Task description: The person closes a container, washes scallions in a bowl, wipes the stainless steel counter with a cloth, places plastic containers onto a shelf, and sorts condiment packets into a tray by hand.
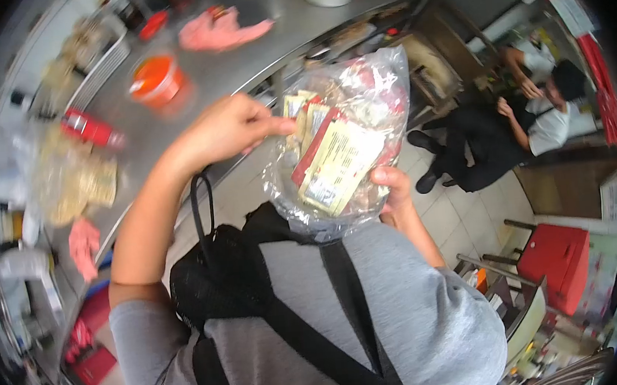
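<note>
In front of my chest is a clear plastic bag point(379, 76) with reddish contents that I cannot make out. Several cream and dark-red printed sachets point(342, 161) lie at its near face; whether they are inside or on top of it is unclear. My right hand point(393, 189) grips the bag and the sachets from the right, thumb on the front, its other fingers mostly hidden behind. From the left comes my left hand point(233, 126), fingers closed, its fingertips pinching at the edge of a smaller sachet point(313, 119).
A steel counter point(239, 74) along the left holds an orange-red tub point(159, 81), a pink cloth point(224, 30), a red can point(90, 128) and a bag of pale food point(76, 180). Another person point(508, 124) sits at the right, near a red chair point(553, 263).
</note>
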Demonstrator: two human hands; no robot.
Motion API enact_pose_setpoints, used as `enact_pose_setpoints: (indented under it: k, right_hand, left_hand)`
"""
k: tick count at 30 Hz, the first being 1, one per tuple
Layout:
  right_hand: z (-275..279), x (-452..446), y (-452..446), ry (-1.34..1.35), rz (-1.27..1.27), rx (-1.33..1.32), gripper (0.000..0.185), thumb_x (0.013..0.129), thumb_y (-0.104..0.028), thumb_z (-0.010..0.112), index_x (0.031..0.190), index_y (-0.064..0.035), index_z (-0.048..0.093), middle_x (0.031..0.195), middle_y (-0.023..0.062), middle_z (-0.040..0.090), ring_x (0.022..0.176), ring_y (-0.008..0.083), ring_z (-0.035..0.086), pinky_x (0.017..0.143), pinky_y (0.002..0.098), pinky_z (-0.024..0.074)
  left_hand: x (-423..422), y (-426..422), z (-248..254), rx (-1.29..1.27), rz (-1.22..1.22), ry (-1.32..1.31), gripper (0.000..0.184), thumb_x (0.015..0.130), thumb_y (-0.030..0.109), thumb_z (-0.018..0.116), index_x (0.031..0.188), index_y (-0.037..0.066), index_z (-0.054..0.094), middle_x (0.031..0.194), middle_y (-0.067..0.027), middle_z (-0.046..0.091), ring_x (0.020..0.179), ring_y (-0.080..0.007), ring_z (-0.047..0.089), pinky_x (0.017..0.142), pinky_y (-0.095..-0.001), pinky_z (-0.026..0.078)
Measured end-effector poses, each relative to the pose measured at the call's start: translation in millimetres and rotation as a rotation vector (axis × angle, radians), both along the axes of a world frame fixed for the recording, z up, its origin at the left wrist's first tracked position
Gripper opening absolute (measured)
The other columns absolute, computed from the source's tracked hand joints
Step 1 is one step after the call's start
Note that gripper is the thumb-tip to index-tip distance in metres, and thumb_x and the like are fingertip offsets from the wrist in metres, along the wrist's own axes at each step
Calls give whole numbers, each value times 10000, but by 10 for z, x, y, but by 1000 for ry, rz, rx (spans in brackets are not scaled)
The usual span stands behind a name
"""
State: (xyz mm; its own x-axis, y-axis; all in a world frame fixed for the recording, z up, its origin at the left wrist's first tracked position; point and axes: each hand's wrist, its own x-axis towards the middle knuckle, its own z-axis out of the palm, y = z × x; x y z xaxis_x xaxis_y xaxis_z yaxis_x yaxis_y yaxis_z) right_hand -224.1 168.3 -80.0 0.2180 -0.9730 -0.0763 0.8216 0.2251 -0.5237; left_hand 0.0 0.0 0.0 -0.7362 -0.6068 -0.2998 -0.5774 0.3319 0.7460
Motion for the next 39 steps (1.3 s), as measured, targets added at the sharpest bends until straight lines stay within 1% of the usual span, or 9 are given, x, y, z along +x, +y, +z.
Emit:
enact_pose_setpoints:
  k: [3,8,13,16,19,24,31,35,39]
  right_hand:
    - [-127,-707,129,-80,-142,-42,780,695,-153,713,1385,43,407,1277,216,575,1144,327,603,968,429,509]
    - [-453,-1571,168,-298,-226,-81,825,714,-298,780,1386,21,424,1282,201,581,1134,303,613,963,414,515]
    - [-202,-2533,67,-40,-376,186,718,899,-475,620,1407,-14,406,1357,186,529,1211,275,559,988,408,495]
    - [-248,-2994,-211,-16,-340,242,695,959,-405,568,1472,-38,278,1379,165,490,1237,257,532,1021,407,463]
    - [-411,-3333,-431,153,-344,283,823,922,-280,655,1519,-94,120,1445,140,389,1255,256,501,1053,420,432]
    - [-958,-3785,-1026,60,-298,411,778,862,-140,708,1482,-64,244,1377,129,481,1221,273,526,1039,442,434]
    - [-1162,-4916,-2072,-234,-334,434,544,871,-210,643,1353,-28,469,1297,148,580,1181,315,569,1041,495,419]
    - [-865,-5872,-2462,-47,-639,455,561,840,-237,676,1327,-32,488,1262,142,597,1157,310,581,1030,500,430]
    - [-736,-7009,-2735,-3,-884,369,517,826,-209,700,1275,-30,516,1192,117,619,1107,283,603,983,446,475]
  left_hand:
    - [-832,-121,-375,402,-45,312,413,837,479,725,842,77,629,728,23,578,660,-53,503,592,-250,428]
    - [-2037,-88,-995,810,-88,362,1030,671,642,775,1418,30,415,1376,-116,515,1300,-239,453,1049,-393,399]
    - [-3209,20,-1182,1268,-45,434,936,788,660,637,1470,95,333,1447,-102,455,1332,-260,434,1107,-445,362]
    - [-3623,-186,-1261,1432,175,513,751,948,628,390,1465,85,342,1450,-125,448,1325,-268,445,1093,-472,374]
    - [-3971,-363,-1409,1541,296,697,706,980,550,385,1467,41,332,1467,-144,429,1311,-319,457,1105,-466,357]
    - [-4452,-954,-1627,1117,105,458,686,951,283,610,1501,80,253,1424,-77,445,1295,-235,445,1080,-401,364]
    - [-5439,-2167,-1724,1000,13,565,772,948,337,598,1534,81,166,1507,-89,362,1360,-258,384,1088,-435,353]
    - [-5941,-2853,-1651,743,-26,535,684,929,384,621,1466,60,348,1462,-105,417,1314,-258,444,1066,-431,378]
    - [-6211,-3367,-1772,490,129,556,409,935,205,626,1311,68,544,1268,-85,582,1166,-207,554,998,-341,417]
